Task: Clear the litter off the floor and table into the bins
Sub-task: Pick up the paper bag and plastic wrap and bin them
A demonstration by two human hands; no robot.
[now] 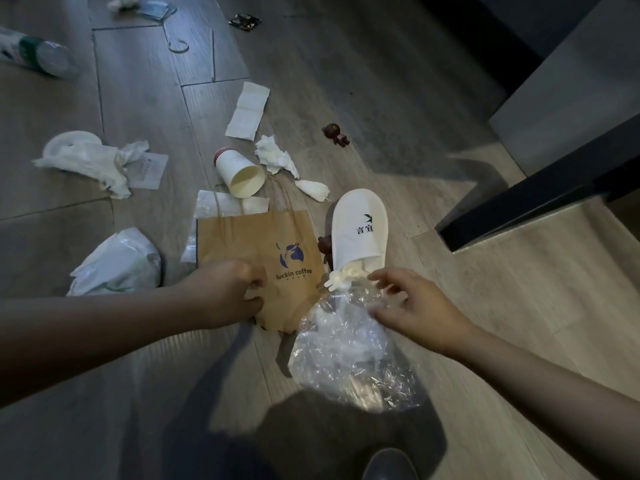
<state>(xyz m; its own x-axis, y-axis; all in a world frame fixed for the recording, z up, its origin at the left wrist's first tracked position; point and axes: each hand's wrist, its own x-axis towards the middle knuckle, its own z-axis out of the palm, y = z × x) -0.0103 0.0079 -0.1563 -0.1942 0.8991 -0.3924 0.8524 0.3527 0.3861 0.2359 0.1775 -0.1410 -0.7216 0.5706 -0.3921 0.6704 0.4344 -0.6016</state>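
Head view, left hand (pixel 228 292) gripping paper bag (pixel 263 251), right hand (pixel 412 303) pinching clear plastic bag (pixel 349 351)

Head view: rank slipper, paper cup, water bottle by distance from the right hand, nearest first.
From the right hand, which grips the clear plastic bag:
1. Slipper, just ahead of it.
2. Paper cup, farther ahead, to the left.
3. Water bottle, far upper left corner.

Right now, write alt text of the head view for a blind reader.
The left hand grips a brown paper bag on the floor while the right hand holds a clear plastic bag. A paper cup, tissues and a white slipper lie nearby.
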